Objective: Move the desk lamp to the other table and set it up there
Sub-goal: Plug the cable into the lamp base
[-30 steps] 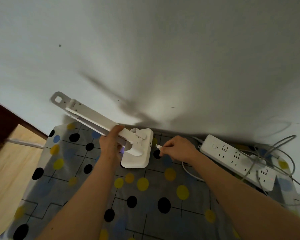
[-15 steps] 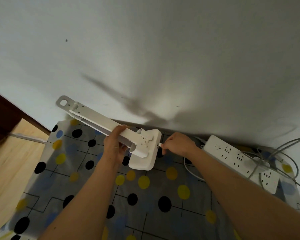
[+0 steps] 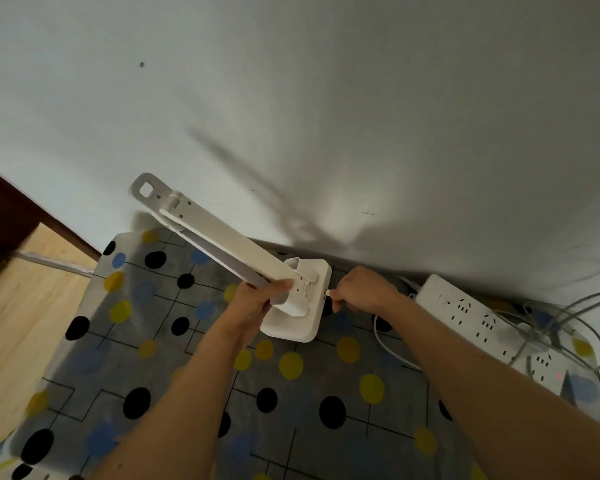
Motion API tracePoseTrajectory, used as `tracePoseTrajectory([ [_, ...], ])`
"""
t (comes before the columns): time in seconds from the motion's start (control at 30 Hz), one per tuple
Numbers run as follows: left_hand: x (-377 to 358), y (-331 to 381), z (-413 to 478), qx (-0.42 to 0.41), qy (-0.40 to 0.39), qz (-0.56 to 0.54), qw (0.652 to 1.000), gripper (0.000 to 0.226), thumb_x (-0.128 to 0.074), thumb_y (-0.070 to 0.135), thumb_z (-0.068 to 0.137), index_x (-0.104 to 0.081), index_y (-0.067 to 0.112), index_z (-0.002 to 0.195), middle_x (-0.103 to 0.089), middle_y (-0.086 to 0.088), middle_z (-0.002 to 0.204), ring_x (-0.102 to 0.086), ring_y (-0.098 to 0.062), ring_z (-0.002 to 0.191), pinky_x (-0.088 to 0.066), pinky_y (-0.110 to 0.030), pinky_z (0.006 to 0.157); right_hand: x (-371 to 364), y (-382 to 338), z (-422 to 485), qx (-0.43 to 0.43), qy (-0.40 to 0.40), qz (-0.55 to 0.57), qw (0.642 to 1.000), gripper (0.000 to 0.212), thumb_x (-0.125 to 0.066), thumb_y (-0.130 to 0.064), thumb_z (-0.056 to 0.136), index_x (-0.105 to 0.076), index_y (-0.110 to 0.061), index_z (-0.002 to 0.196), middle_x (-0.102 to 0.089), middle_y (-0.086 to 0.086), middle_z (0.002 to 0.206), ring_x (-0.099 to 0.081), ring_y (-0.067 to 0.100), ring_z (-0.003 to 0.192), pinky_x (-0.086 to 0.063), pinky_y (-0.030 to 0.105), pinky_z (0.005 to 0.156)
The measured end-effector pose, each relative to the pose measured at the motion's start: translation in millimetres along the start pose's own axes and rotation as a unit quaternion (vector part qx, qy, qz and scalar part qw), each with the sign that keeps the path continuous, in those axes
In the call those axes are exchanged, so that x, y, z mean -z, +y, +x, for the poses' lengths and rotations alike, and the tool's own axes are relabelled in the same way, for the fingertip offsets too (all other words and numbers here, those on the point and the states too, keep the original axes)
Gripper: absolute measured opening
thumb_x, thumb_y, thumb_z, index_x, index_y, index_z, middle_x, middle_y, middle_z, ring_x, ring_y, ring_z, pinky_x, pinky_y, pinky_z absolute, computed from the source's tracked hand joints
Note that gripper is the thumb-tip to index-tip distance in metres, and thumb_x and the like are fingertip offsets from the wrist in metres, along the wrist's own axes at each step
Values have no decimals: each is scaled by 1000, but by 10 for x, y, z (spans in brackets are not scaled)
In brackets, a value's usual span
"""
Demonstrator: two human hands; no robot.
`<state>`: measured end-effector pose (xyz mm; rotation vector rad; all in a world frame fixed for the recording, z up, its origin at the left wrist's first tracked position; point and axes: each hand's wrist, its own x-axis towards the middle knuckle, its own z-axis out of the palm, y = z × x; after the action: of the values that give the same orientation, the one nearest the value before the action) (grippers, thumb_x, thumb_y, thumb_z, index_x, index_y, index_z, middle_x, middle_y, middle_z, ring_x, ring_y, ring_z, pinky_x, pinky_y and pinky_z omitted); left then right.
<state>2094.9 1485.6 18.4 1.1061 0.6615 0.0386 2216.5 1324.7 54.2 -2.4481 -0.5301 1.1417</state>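
While the left hand (image 3: 253,304) curls its fingers and thumb round the lower end of the arm of the white folding desk lamp (image 3: 222,241), just above the hinge, the right hand (image 3: 361,292) pinches a small white connector (image 3: 328,292) between thumb and fingertips. The connector touches the right edge of the lamp's square base (image 3: 291,329). Neither hand is spread.

The lamp stands at the far side of the worktop (image 3: 326,445), close to the pale wall (image 3: 326,98). Its base is over a grey cloth (image 3: 153,306) printed with black, yellow and blue dots. Whether the base sits flat on the cloth cannot be told. The folded arm is the lamp's long axis. It runs from the base up and to the left, towards the wall, and ends in a rounded tip with a rectangular opening.

A thin white cable (image 3: 375,329) loops from below the right hand towards a long white power strip (image 3: 465,306). The strip lies to the right of the lamp along the wall, apart from the base.

Count: one lamp, one connector, one power strip, two hands. Grey cables (image 3: 589,298) tangle over the strip's right end, and their number is unclear. Wooden floor (image 3: 14,341) shows at left.
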Motion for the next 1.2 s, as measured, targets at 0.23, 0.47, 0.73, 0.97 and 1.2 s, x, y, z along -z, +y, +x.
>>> tracePoseTrajectory([
  [0.23,97,-32,66,-10,-61,72,995,48,-87,25,56,-69,25,100,-74,4,101,-68,-16,98,-55,-27,75,78,22,50,29,-29,-7,999,32,-56,-21,89,-70,-18,60,-52,-2,48,-46,11,51,-45,30,69],
  [0.47,152,5,96,-3,-79,68,995,50,-86,21,59,-65,23,104,-75,5,100,-69,-11,94,-55,-20,70,115,33,110,45,-52,23,997,35,-54,-21,92,-69,-15,62,-48,-9,37,-39,-1,33,-35,22,57],
  [0.73,152,-18,116,-7,-62,82,995,53,-89,23,54,-66,24,102,-75,4,99,-68,-15,97,-54,-30,79,92,40,144,37,-48,51,997,32,-56,-20,92,-70,-12,64,-50,-5,42,-40,4,43,-38,23,59],
  [0.97,52,-46,103,-41,-15,151,988,48,-89,31,49,-67,34,92,-74,15,88,-67,1,82,-52,-13,60,36,116,176,27,-24,-4,999,31,-55,-27,93,-70,-15,69,-59,1,57,-50,12,56,-46,28,64],
  [1.2,-102,-95,162,-62,7,259,964,52,-92,32,49,-62,41,89,-67,19,93,-59,5,88,-45,-18,67,-198,255,226,13,76,-216,973,34,-49,-37,93,-70,-11,90,-68,9,91,-63,25,83,-45,31,66],
])
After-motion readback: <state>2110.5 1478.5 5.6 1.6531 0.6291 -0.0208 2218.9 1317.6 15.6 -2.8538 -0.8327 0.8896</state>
